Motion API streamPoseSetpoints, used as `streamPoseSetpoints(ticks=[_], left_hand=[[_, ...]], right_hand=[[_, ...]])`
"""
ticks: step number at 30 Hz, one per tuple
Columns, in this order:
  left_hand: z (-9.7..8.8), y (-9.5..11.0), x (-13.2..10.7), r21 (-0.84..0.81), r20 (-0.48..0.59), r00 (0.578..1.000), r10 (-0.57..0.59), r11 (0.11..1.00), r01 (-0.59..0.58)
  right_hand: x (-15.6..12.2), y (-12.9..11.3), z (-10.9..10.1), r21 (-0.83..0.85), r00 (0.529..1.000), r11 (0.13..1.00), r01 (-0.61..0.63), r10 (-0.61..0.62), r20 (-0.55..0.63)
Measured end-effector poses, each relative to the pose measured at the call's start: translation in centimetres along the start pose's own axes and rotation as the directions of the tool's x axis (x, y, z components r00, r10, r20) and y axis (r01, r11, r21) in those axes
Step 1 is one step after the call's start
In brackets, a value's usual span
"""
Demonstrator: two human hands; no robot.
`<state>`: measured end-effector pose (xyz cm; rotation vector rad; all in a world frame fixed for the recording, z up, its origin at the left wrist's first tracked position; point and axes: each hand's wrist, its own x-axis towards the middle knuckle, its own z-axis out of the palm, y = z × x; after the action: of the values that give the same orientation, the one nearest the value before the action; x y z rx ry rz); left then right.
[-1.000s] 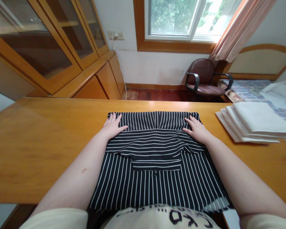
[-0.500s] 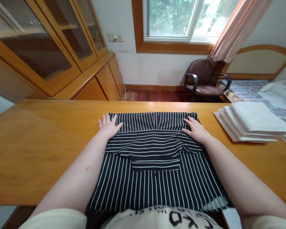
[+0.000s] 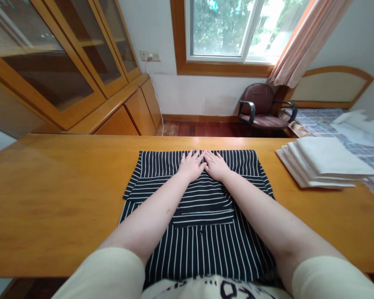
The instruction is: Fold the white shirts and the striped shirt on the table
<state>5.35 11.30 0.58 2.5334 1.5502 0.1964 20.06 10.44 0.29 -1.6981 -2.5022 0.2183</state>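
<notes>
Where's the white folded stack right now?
Head view: the white folded stack lies at the table's right edge, right of the striped garment, apart from it.
</notes>
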Motion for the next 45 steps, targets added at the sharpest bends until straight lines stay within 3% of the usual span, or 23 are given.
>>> streamPoseSetpoints(ticks=[4, 6, 9, 12, 16, 21, 24, 37, 39, 40, 43, 44, 45], left_hand=[[1.2, -0.6, -0.3, -0.007, -0.005, 1.000, -0.011, 1.000, 0.011], [1.2, -0.9, -0.2, -0.008, -0.001, 1.000, -0.013, 1.000, 0.013], [1.2, -0.8, 0.0, -0.018, 0.004, 1.000, -0.003, 1.000, 0.003], [1.0, -0.7, 0.2, -0.028, 0.018, 0.999, 0.042, 0.999, -0.042], [0.1, -3.2, -0.3, -0.009, 0.038, 0.999, 0.027, 1.000, -0.027], [-1.6, -11.1, -2.6, 0.115, -0.008, 0.963, -0.268, 0.957, 0.267], [-2.1, -14.4, -3.6, 0.147, -0.017, 0.951, -0.308, 0.940, 0.307], [-2.2, -15.8, 0.1, 0.123, -0.069, 0.947, -0.314, 0.939, 0.321], [-2.3, -15.6, 0.0, 0.087, -0.159, 0.913, -0.375, 0.916, 0.392], [-2.4, -15.5, -0.2, 0.057, -0.226, 0.866, -0.445, 0.882, 0.468], [-2.9, -15.4, -0.8, -0.092, -0.337, 0.628, -0.701, 0.689, 0.719], [-3.2, -15.5, -1.0, -0.129, -0.315, 0.581, -0.751, 0.640, 0.758], [-3.4, -15.7, -1.2, -0.148, -0.278, 0.570, -0.773, 0.621, 0.770]], right_hand=[[-1.2, 2.4, 0.2, -0.007, 1.000, 1.000, -0.002, 0.002, 0.008], [-2.4, 4.6, -0.2, -0.022, 0.994, 0.994, -0.111, 0.111, 0.006], [-4.4, 8.1, -0.8, -0.040, 0.932, 0.931, -0.363, 0.363, -0.025], [-5.9, 10.3, -1.0, -0.038, 0.883, 0.882, -0.469, 0.467, -0.049], [-6.2, 10.7, -0.7, -0.037, 0.874, 0.874, -0.484, 0.481, -0.061], [-5.9, 10.5, -0.5, -0.036, 0.878, 0.878, -0.477, 0.475, -0.059], [-5.6, 10.7, -0.6, -0.030, 0.882, 0.883, -0.469, 0.467, -0.058], [-1.9, 12.8, -1.0, 0.099, 0.890, 0.895, -0.435, 0.444, -0.102], [-2.0, 13.2, -1.0, 0.208, 0.874, 0.896, -0.393, 0.434, -0.217], [-2.2, 13.4, -1.0, 0.269, 0.843, 0.886, -0.377, 0.449, -0.297], [-2.7, 14.3, -1.2, 0.395, 0.670, 0.812, -0.430, 0.580, -0.463], [-2.9, 14.6, -1.2, 0.415, 0.610, 0.771, -0.484, 0.637, -0.471], [-3.0, 15.0, -1.3, 0.429, 0.561, 0.724, -0.540, 0.690, -0.457]])
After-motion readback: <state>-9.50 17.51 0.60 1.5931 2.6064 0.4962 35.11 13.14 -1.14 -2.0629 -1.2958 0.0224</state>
